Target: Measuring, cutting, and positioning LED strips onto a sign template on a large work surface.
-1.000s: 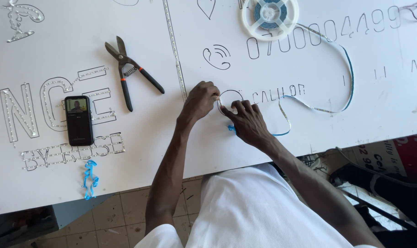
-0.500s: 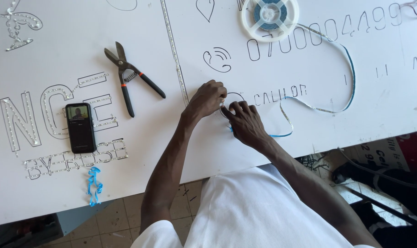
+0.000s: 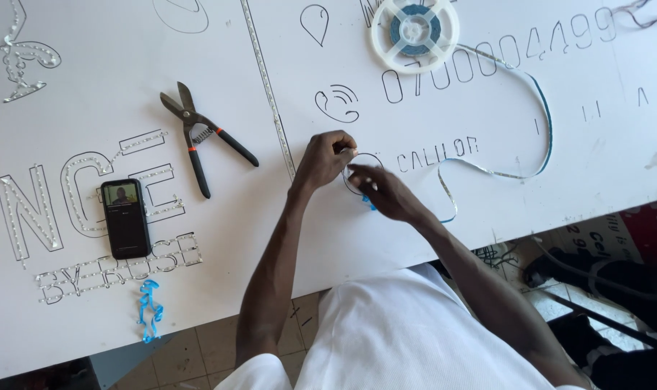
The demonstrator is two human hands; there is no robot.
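A large white sign board point(image 3: 487, 217) with cut-out letters and symbols lies flat in front of me. My left hand point(image 3: 323, 160) pinches the end of a thin light strip at a round cut-out point(image 3: 362, 173) in the board. My right hand point(image 3: 386, 193) presses fingertips on the same circle, with a bit of blue backing tape showing under it. The strip point(image 3: 502, 173) runs from my right hand in a loop across the board up to a white reel point(image 3: 415, 30) at the top.
Tin snips point(image 3: 202, 144) with black and orange handles lie open to the left. A black phone point(image 3: 125, 218) with a lit screen rests on the cut-out letters at lower left. A curl of blue tape point(image 3: 150, 310) lies near the board's front edge. Tiled floor shows below.
Both hands stay at the round cut-out; the right hand has slid slightly along it. The view has shifted a little.
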